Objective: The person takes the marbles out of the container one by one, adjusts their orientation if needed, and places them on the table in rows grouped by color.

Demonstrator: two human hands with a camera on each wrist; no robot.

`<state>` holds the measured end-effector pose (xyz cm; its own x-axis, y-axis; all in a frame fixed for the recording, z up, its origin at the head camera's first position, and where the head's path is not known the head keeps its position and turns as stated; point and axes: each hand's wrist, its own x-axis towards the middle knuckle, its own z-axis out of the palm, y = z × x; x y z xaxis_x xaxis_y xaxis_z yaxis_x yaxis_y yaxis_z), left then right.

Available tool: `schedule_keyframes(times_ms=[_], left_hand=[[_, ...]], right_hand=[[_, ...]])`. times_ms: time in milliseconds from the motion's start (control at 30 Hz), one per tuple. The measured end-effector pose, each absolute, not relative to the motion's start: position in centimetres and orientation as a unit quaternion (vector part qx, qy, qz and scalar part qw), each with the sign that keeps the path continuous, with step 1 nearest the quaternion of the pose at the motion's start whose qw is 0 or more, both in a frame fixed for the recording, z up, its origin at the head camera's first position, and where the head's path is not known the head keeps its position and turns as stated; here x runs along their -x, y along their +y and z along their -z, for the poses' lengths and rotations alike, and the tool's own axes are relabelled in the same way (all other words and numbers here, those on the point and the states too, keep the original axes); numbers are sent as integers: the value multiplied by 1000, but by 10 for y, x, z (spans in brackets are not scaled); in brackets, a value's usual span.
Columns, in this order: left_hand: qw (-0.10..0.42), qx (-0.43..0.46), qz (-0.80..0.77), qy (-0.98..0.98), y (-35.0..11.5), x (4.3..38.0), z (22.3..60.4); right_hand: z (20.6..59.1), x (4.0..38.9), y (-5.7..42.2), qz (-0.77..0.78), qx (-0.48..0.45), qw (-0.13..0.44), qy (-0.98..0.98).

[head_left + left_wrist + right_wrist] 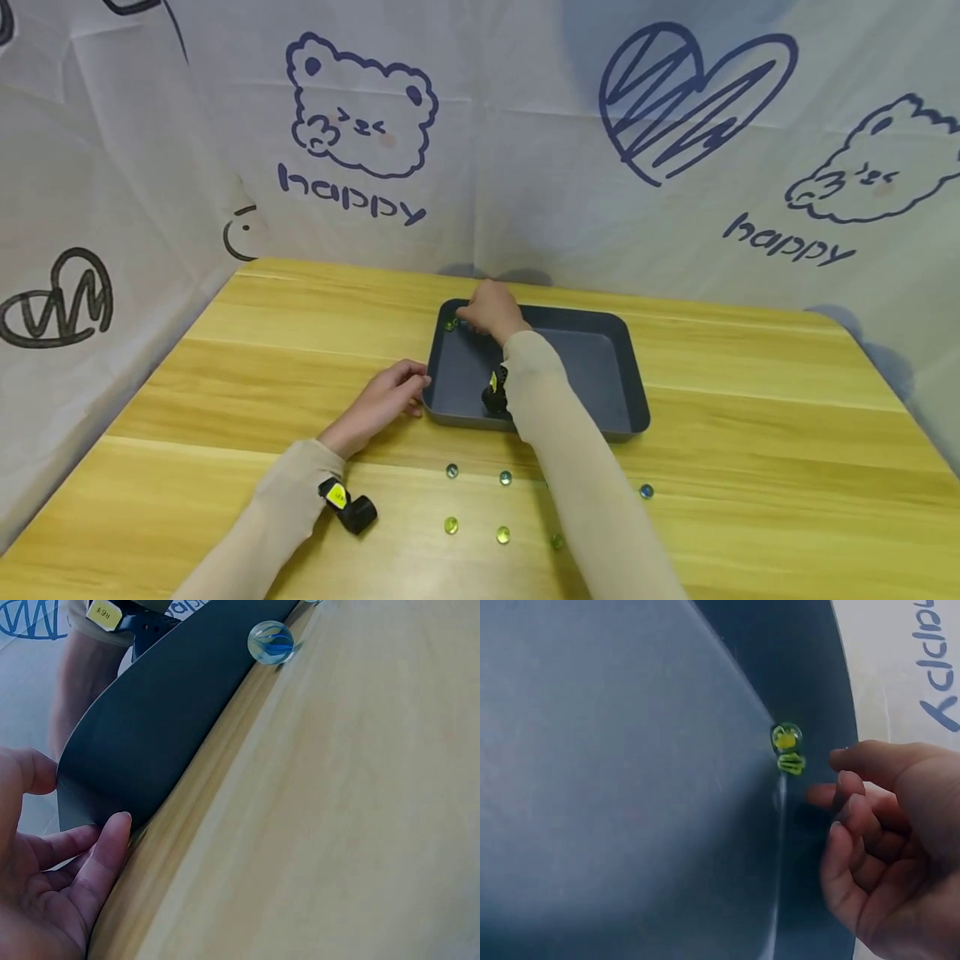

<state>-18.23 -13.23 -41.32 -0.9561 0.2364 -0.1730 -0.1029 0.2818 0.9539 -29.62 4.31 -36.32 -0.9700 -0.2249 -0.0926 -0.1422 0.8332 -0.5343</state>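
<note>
My right hand point(492, 310) reaches over the far left corner of the dark grey baking tray point(596, 379). In the right wrist view its fingers point(847, 844) are loosely bent, with nothing visible between them. Just beside the fingertips, yellow-green marbles point(786, 739) lie against the tray's inner wall; one shape there may be a reflection. Near the tray's front left corner, my left hand point(386, 400) touches the outer wall with spread fingertips point(116, 825). A clear marble with a blue swirl point(271, 643) lies on the table outside the tray.
On the wooden table point(750, 417), in front of the tray, blue-tinted marbles point(506, 477) lie in a row. Closer to me are yellow-green marbles point(502, 535). My right sleeve point(592, 483) covers part of both rows. A printed cloth point(525, 192) hangs behind the table.
</note>
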Motion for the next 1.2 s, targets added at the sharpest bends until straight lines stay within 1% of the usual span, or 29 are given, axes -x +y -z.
schedule_keyframes(times_ms=[433,700,800,1033,1200], left_hand=[[137,-36,-599,788,-130,179,413],[138,-26,-595,792,-131,181,414],[142,-28,-593,792,-131,181,413],[137,-30,-584,799,-132,181,412],[138,-33,-584,799,-132,181,413]], right_hand=[[377,296,31,232,36,54,971],[376,297,28,223,27,61,973],[373,296,30,220,32,77,972],[364,295,37,249,44,150,956],[361,297,47,267,77,187,942]])
